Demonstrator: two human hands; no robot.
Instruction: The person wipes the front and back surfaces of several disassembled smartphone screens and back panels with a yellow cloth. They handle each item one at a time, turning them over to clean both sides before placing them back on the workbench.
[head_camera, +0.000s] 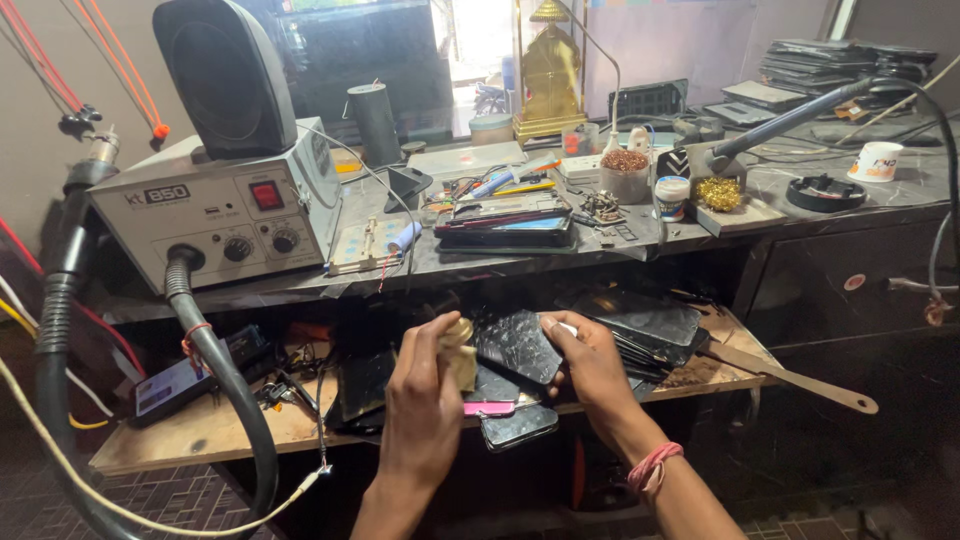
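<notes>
My left hand (425, 400) holds a small wad of yellowish cloth (460, 352) above the wooden pull-out shelf (215, 428). Just to its right, my right hand (590, 372) grips a black phone back panel (515, 345) by its right edge, tilted up toward me. The wad sits right beside the panel's left edge; I cannot tell if it touches. Under my hands lie several dark phones and panels, one with a pink edge (490, 408) and a glossy one (518, 426) hanging over the shelf's front.
A grey hot-air rework station (220, 205) with a thick black hose (225, 390) stands at the left. The worktop (780, 190) carries stacked phones (505, 222), small jars, a brass wool holder (718, 193) and a soldering iron handle (790, 118). A wooden stick (800, 380) juts off the shelf's right.
</notes>
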